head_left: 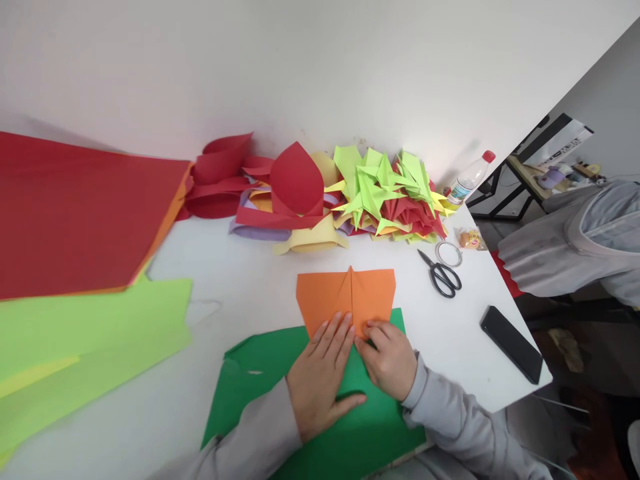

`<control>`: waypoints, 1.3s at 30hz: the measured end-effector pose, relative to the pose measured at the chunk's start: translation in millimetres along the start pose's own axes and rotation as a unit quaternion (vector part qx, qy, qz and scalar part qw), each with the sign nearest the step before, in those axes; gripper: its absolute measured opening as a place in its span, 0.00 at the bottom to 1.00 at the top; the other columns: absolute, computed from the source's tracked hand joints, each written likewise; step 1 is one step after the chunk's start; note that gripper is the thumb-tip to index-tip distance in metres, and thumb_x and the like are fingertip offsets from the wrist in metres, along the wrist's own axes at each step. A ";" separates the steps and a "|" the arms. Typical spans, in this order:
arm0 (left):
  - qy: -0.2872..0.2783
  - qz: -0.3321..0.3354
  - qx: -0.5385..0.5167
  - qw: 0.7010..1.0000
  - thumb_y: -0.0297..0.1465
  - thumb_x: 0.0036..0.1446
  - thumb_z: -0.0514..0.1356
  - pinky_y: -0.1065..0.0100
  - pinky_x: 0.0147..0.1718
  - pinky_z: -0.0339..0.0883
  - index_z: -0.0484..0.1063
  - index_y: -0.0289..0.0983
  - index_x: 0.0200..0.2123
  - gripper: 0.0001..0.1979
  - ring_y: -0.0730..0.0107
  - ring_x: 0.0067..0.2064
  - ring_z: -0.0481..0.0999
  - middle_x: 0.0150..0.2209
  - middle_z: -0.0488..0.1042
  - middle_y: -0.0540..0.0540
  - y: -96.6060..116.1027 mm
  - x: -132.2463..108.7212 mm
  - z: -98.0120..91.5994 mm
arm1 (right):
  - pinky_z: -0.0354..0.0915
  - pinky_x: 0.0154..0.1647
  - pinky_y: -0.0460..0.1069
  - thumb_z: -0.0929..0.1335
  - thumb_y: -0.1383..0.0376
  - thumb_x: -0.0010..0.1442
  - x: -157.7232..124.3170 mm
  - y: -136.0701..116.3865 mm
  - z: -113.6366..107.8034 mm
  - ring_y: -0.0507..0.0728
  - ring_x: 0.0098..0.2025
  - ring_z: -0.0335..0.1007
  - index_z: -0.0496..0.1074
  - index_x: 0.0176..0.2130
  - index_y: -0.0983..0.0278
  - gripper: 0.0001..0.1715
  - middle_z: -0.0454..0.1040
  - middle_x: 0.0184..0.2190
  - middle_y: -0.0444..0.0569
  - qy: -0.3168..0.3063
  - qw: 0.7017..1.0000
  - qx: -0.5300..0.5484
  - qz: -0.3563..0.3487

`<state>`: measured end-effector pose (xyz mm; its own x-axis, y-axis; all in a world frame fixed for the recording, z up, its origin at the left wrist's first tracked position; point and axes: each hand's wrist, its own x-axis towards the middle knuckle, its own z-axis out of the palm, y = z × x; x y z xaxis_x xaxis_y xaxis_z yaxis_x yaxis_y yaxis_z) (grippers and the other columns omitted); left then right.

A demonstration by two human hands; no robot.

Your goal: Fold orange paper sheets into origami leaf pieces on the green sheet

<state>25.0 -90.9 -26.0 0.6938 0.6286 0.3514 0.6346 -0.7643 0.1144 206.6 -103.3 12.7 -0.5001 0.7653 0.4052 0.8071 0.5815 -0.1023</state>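
Note:
A folded piece of orange paper [373, 293] lies in front of me, with a centre crease rising to a small point at its far edge. My left hand [320, 380] is laid flat on its near left part, fingers stretched out and thumb apart. At the near right part, my right hand [387, 360] has its fingers curled and pinches the paper close to the crease. Part of the paper's near edge is hidden under both hands. Beneath it is a large green sheet [270, 387], which also lies under my wrists.
Scissors [445, 279], a tape roll [437, 252], a wrapped snack [470, 239], a black phone [511, 345] and a bottle [467, 179] are on the right. Folded paper stars [373, 193] and red paper bands [297, 177] line the wall. Red sheets [85, 220] and lime sheets [115, 333] lie left. Another person's grey clothing [550, 247] shows right.

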 end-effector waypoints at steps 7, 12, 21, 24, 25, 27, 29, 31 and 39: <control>-0.001 0.051 0.024 0.998 0.56 0.57 0.46 0.50 0.63 0.34 0.62 0.29 0.60 0.41 0.49 0.64 0.57 0.61 0.63 0.34 -15.2 -8.5 -16.6 | 0.66 0.44 0.57 0.64 0.63 0.62 10.9 -5.8 -11.2 0.62 0.45 0.65 0.73 0.40 0.68 0.12 0.72 0.36 0.55 -0.054 0.998 -0.044 -0.004; 0.003 0.049 0.037 0.998 0.55 0.58 0.47 0.51 0.63 0.36 0.59 0.31 0.62 0.40 0.51 0.63 0.58 0.61 0.63 0.36 -25.6 -25.0 -30.0 | 0.64 0.45 0.57 0.64 0.65 0.62 9.8 -7.4 -8.7 0.62 0.47 0.65 0.72 0.40 0.68 0.10 0.73 0.37 0.54 -0.036 0.998 -0.051 0.002; -0.012 0.038 0.077 0.996 0.47 0.63 0.43 0.51 0.61 0.44 0.70 0.36 0.53 0.28 0.55 0.59 0.65 0.59 0.67 0.40 -32.2 -34.7 -51.6 | 0.64 0.44 0.55 0.63 0.66 0.63 8.3 -3.6 -5.7 0.60 0.45 0.65 0.72 0.39 0.66 0.09 0.71 0.35 0.54 -0.018 0.999 -0.040 0.005; 0.014 0.036 0.099 0.994 0.40 0.65 0.45 0.49 0.58 0.53 0.75 0.32 0.43 0.23 0.51 0.57 0.67 0.56 0.69 0.34 -36.4 -27.0 -55.7 | 0.64 0.43 0.54 0.63 0.66 0.63 5.9 -0.9 -1.7 0.60 0.44 0.64 0.73 0.40 0.65 0.09 0.71 0.34 0.53 -0.011 0.999 -0.029 0.013; 0.027 0.031 0.103 0.994 0.37 0.65 0.45 0.49 0.56 0.56 0.75 0.31 0.41 0.21 0.51 0.57 0.68 0.55 0.70 0.32 -38.5 -23.9 -56.5 | 0.64 0.42 0.54 0.64 0.66 0.63 5.2 0.0 -0.4 0.60 0.44 0.64 0.73 0.40 0.65 0.09 0.70 0.33 0.52 -0.008 1.000 -0.022 0.016; 0.054 0.025 0.100 0.993 0.33 0.65 0.46 0.49 0.53 0.61 0.75 0.30 0.40 0.19 0.49 0.56 0.70 0.53 0.71 0.30 -42.9 -17.8 -56.9 | 0.64 0.42 0.53 0.64 0.65 0.63 4.5 1.3 1.6 0.59 0.43 0.64 0.73 0.40 0.65 0.09 0.70 0.32 0.52 -0.008 1.000 -0.009 0.019; 0.071 0.026 0.083 0.994 0.31 0.65 0.47 0.50 0.50 0.65 0.75 0.31 0.37 0.17 0.49 0.53 0.71 0.51 0.72 0.31 -46.3 -11.7 -55.7 | 0.63 0.41 0.53 0.63 0.65 0.63 5.0 1.9 2.2 0.59 0.42 0.64 0.72 0.40 0.65 0.10 0.70 0.32 0.52 -0.012 1.000 -0.008 0.021; 0.081 0.038 0.074 0.993 0.29 0.64 0.48 0.54 0.45 0.69 0.75 0.33 0.33 0.16 0.53 0.49 0.74 0.46 0.76 0.34 -47.6 -5.9 -53.7 | 0.63 0.39 0.53 0.63 0.64 0.64 6.5 2.2 1.7 0.59 0.40 0.64 0.72 0.42 0.65 0.11 0.69 0.31 0.52 -0.014 1.000 -0.015 0.022; 0.127 0.139 0.103 0.977 0.17 0.60 0.46 0.63 0.34 0.70 0.75 0.30 0.31 0.17 0.62 0.34 0.75 0.32 0.77 0.39 -44.2 8.2 -46.2 | 0.61 0.38 0.52 0.63 0.63 0.65 10.4 7.3 -1.3 0.57 0.38 0.64 0.71 0.46 0.66 0.13 0.71 0.34 0.52 -0.020 1.000 -0.018 -0.006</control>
<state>-13.1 -58.6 14.8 0.7591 0.3249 0.5641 0.5063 -0.8393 -0.1979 207.7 -91.4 17.4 -0.5212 0.7692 0.3696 0.8115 0.5808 -0.0644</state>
